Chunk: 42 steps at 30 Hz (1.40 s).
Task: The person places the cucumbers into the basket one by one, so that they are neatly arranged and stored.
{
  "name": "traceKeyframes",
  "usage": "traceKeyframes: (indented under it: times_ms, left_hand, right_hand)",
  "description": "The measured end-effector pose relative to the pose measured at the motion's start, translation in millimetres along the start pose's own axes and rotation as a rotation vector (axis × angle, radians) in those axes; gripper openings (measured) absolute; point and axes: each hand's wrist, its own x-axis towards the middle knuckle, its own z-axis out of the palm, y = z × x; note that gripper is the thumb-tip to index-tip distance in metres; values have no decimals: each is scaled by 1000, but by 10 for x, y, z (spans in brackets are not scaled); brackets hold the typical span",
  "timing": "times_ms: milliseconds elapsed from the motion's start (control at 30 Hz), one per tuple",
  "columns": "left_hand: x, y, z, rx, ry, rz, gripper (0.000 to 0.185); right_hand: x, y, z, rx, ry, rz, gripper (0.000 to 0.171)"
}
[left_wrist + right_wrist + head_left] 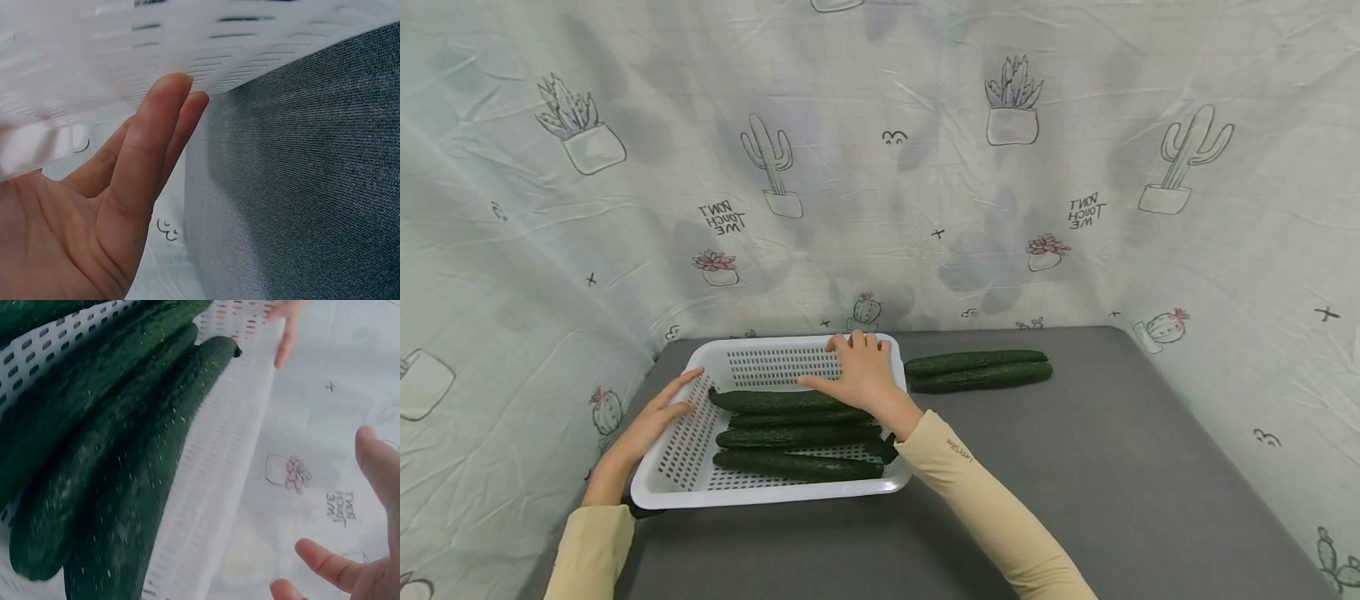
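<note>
A white plastic basket (760, 500) with slotted walls holds several dark green cucumbers (797, 465), lying lengthwise side by side; bumpy skins show on the cucumbers (119, 456) in the right wrist view. At the basket's left end, my left hand (651, 425) holds the rim, thumb over the top. Straight fingers (140, 150) of that hand lie against the slotted outer wall in the left wrist view. My right hand (861, 375) hovers above the basket's far right part, fingers spread and nothing held. Its forearm hides some cucumber ends.
Two more cucumbers (977, 375) lie together on the grey tabletop (1075, 483), just right of the basket. A pale curtain (880, 183) printed with cacti and potted plants closes off the back and both sides.
</note>
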Motion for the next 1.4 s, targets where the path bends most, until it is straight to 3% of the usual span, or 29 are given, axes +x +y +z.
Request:
traceKeyframes:
  times_ms: [200, 733, 1100, 1400]
  left_hand:
    - [1, 14, 9, -4, -3, 0, 57]
    - [11, 8, 17, -23, -1, -14, 57]
    - [-16, 33, 1, -23, 6, -25, 59]
    - [-35, 21, -16, -33, 4, -20, 59]
  right_hand:
    - [-83, 168, -99, 28, 51, -8, 71]
    - [-295, 572, -382, 118, 73, 21, 66]
    - [-337, 998, -280, 168, 147, 48, 64]
    - [-404, 1382, -112, 124, 133, 99, 66]
